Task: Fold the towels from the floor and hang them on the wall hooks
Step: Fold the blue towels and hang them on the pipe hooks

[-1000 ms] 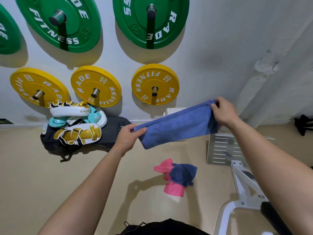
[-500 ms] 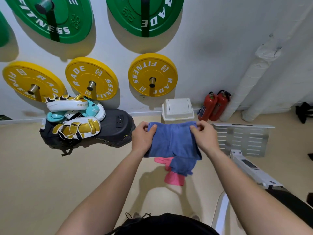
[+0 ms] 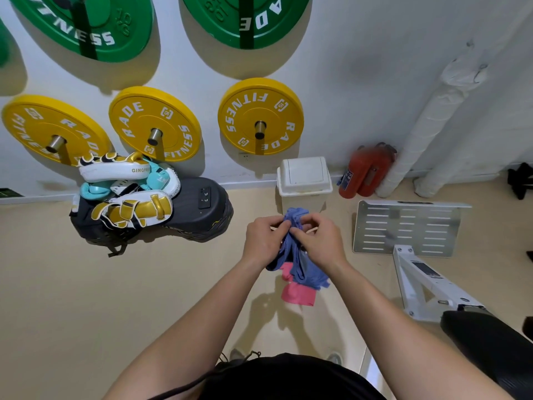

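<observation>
A blue towel [image 3: 297,217] hangs bunched between both my hands at the middle of the view. My left hand [image 3: 264,241] pinches its upper edge from the left. My right hand [image 3: 318,241] pinches the same edge from the right, fingertips almost meeting. The folded cloth droops below my wrists. On the floor beneath lies a pink towel [image 3: 297,294], partly hidden by the hanging blue cloth. Another dark blue towel seen earlier on the floor cannot be told apart from the held one now. No wall hooks are visible.
Yellow weight plates [image 3: 259,116] and green plates [image 3: 245,21] hang on wall pegs. Boxing pads [image 3: 127,194] lie piled on a black case at left. A white bin [image 3: 304,180], red extinguishers [image 3: 363,171], a metal plate [image 3: 403,226] and a bench frame [image 3: 427,287] stand at right.
My hands came together from wide apart, folding the stretched blue towel in half and then again. The towel now hangs bunched and lower, over the floor towels.
</observation>
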`<state>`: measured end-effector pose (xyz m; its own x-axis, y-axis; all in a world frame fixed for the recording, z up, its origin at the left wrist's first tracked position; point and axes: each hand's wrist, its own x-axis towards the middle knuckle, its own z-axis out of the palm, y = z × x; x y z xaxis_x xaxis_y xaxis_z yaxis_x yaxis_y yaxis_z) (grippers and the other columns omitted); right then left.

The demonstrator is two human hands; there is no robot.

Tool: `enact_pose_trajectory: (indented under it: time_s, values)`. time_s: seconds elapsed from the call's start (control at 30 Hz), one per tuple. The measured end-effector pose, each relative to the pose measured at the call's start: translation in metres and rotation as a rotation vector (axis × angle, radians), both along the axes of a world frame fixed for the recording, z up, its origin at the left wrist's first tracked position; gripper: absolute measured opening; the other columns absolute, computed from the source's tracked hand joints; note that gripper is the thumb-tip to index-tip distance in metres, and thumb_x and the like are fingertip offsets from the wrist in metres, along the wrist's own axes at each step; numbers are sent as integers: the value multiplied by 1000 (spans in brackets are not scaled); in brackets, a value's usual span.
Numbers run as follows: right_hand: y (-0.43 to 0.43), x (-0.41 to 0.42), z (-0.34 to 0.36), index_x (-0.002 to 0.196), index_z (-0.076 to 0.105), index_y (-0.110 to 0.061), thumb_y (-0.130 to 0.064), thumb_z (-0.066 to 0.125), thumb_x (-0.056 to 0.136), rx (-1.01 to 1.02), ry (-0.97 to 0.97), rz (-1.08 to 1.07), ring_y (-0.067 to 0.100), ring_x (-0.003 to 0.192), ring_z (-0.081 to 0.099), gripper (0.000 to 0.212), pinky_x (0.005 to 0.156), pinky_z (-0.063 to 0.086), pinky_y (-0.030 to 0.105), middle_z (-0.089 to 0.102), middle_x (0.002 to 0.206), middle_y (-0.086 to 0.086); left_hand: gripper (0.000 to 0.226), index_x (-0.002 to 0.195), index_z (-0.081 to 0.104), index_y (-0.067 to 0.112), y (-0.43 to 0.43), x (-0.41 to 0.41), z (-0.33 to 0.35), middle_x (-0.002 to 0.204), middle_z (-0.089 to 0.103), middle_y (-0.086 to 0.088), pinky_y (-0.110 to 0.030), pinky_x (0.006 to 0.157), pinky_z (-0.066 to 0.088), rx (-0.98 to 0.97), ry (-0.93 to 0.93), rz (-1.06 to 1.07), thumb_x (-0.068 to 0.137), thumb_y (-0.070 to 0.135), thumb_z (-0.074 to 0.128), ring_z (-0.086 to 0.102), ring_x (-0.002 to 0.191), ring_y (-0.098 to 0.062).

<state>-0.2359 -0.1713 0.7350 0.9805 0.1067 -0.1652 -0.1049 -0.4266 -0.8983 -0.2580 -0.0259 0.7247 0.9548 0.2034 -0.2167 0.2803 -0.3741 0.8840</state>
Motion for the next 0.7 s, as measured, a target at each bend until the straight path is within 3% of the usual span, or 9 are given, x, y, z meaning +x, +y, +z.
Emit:
enact_pose_trajectory:
  time_s: [0.17, 0.27, 0.33, 0.4, 0.47, 0.53, 0.6, 0.7]
  values:
    - [1, -3, 1, 88, 69, -37, -18, 76, 82, 103, 3, 69, 4, 64, 60, 21, 73, 54, 27, 67, 72, -14, 28, 90, 75, 36, 0, 2, 4, 82, 76, 9, -48, 81, 59, -40, 2, 35, 83, 52, 54, 72, 84, -21]
    - [-1, -3, 1, 101, 67, -49, -4, 65, 85, 108, -36, 232, 2, 85, 62, 48, 82, 48, 20, 67, 92, -15, 28, 92, 73, 32, 5, 5, 5, 85, 75, 8, -45, 82, 59, -76, 20, 64, 73, 51, 68, 70, 72, -16]
    - [-2, -2, 5, 109, 62, -49, 0, 63, 86, 85, -13, 311, 2, 89, 56, 54, 83, 43, 17, 60, 100, -6, 29, 95, 70, 27, 10, 7, 6, 86, 71, 9, -42, 79, 57, -87, 33, 59, 69, 39, 70, 63, 62, -13]
    - [-4, 1, 8, 124, 64, -35, 0, 61, 87, 31, 13, 388, 2, 82, 52, 50, 77, 40, 15, 54, 94, -8, 24, 97, 70, 22, 14, 7, 7, 83, 69, 9, -38, 75, 56, -92, 33, 62, 74, 20, 65, 58, 62, -13]
    - [-8, 5, 7, 121, 68, -26, -3, 63, 86, -49, -39, 376, -3, 79, 52, 43, 72, 39, 13, 52, 90, -17, 23, 93, 71, 21, 19, 7, 10, 78, 68, 9, -29, 70, 52, -83, 33, 80, 81, 5, 60, 57, 65, -12]
    - [-16, 12, 3, 117, 66, -26, -13, 70, 80, -155, -139, 257, -2, 86, 51, 39, 78, 42, 18, 50, 97, -14, 26, 88, 71, 22, 26, 7, 11, 76, 68, 7, -26, 69, 46, -67, 17, 74, 83, 1, 56, 55, 68, -11]
    - [-25, 18, -2, 130, 52, -27, -26, 77, 70, -267, -154, 209, 11, 108, 46, 65, 93, 43, 28, 43, 118, -3, 25, 87, 72, 19, 33, 7, 14, 81, 70, 0, -28, 74, 46, -58, 5, 28, 84, 0, 55, 56, 74, -12]
    - [-25, 24, -6, 145, 38, -31, -43, 79, 53, -382, -119, 377, 18, 127, 29, 101, 102, 35, 31, 27, 141, -2, 24, 94, 73, 12, 36, 7, 20, 94, 73, -12, -29, 82, 47, -49, 9, -71, 86, -2, 55, 59, 82, -13]
